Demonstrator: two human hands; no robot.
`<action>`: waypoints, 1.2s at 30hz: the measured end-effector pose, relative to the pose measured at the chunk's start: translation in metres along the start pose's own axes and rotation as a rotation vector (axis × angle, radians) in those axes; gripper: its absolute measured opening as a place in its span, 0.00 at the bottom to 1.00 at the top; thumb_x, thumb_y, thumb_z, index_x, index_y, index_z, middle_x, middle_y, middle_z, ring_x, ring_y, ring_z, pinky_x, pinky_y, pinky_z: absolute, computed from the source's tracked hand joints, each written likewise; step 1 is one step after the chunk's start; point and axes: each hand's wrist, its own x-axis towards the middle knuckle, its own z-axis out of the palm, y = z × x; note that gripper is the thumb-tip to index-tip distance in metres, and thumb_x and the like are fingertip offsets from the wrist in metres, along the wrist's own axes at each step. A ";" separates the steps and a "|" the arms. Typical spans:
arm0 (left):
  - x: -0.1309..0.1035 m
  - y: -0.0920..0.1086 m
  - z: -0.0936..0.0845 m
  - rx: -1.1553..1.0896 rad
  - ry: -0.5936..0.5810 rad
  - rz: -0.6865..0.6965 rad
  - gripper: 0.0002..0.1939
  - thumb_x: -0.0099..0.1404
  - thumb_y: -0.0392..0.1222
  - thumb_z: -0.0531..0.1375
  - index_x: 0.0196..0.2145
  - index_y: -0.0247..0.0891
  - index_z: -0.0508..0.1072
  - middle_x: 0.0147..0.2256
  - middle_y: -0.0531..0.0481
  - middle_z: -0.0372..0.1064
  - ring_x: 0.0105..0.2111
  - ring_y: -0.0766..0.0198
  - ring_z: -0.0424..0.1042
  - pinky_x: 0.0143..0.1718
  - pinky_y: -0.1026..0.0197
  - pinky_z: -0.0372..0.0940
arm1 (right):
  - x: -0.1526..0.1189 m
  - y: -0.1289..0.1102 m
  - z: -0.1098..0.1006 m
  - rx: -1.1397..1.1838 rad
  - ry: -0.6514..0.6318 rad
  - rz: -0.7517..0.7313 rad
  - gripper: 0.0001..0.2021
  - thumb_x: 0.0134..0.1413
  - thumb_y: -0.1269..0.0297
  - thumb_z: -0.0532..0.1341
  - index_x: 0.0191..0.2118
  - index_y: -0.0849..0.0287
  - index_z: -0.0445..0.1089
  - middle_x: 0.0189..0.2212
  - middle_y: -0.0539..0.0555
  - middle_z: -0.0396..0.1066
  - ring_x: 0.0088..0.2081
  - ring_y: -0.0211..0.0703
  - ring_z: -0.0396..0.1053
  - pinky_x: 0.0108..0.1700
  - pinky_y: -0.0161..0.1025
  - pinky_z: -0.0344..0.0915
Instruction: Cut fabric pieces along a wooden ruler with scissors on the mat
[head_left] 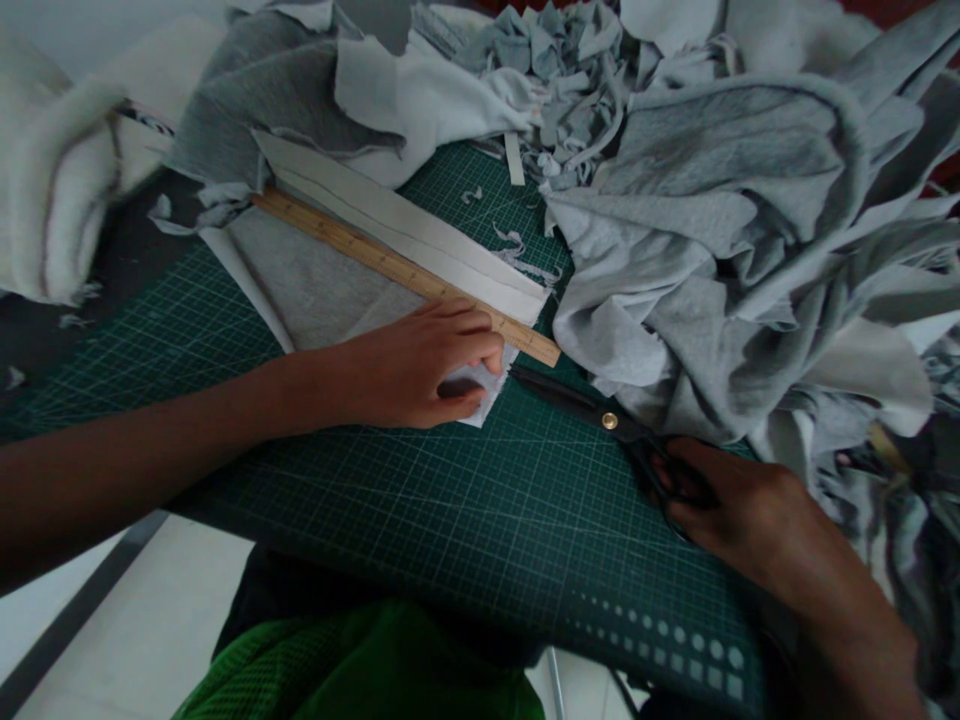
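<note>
A wooden ruler (pixel 360 250) lies slantwise over grey fabric (pixel 300 265) on a green cutting mat (pixel 450 510). Along the ruler's far side runs a pale strip (pixel 420 235) with a line along it. My left hand (pixel 431 365) rests on the fabric at the ruler's near edge, fingers curled, and what they pinch, if anything, is hidden. Black scissors (pixel 577 400) are held by the handles in my right hand (pixel 720 500). Their tips point left at the fabric's corner, just right of my left hand, and the blades look closed.
Grey fabric is heaped (pixel 697 220) along the right side. More scraps (pixel 555 50) and dark grey cloth (pixel 262 90) lie at the back. A white fleecy bundle (pixel 52 190) sits at the far left. Thin cut-off bits (pixel 525 255) are near the strip.
</note>
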 end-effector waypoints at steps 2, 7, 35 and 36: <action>0.000 0.000 0.000 0.006 -0.004 -0.001 0.05 0.70 0.35 0.64 0.43 0.38 0.74 0.44 0.45 0.74 0.49 0.53 0.72 0.58 0.53 0.62 | 0.000 0.000 0.000 0.000 -0.003 -0.003 0.10 0.56 0.72 0.61 0.43 0.53 0.74 0.30 0.49 0.82 0.25 0.43 0.81 0.27 0.34 0.70; 0.000 -0.001 0.000 0.009 -0.003 0.002 0.04 0.70 0.36 0.64 0.43 0.39 0.74 0.44 0.45 0.74 0.50 0.53 0.72 0.58 0.54 0.62 | 0.001 -0.002 0.001 -0.027 0.009 -0.013 0.10 0.57 0.72 0.61 0.43 0.54 0.74 0.30 0.50 0.82 0.26 0.44 0.82 0.27 0.34 0.70; 0.000 -0.001 0.000 0.008 -0.012 0.005 0.05 0.70 0.36 0.63 0.44 0.39 0.74 0.44 0.45 0.74 0.50 0.52 0.71 0.58 0.53 0.63 | -0.011 -0.008 -0.001 -0.057 0.026 -0.004 0.18 0.65 0.72 0.61 0.58 0.60 0.77 0.46 0.59 0.87 0.38 0.54 0.87 0.36 0.40 0.81; 0.000 -0.001 0.000 0.011 -0.016 0.006 0.05 0.71 0.36 0.63 0.44 0.39 0.74 0.44 0.45 0.74 0.50 0.52 0.71 0.58 0.53 0.63 | -0.012 -0.005 0.000 -0.052 0.017 0.000 0.19 0.65 0.71 0.62 0.59 0.59 0.77 0.46 0.59 0.87 0.39 0.54 0.87 0.37 0.40 0.81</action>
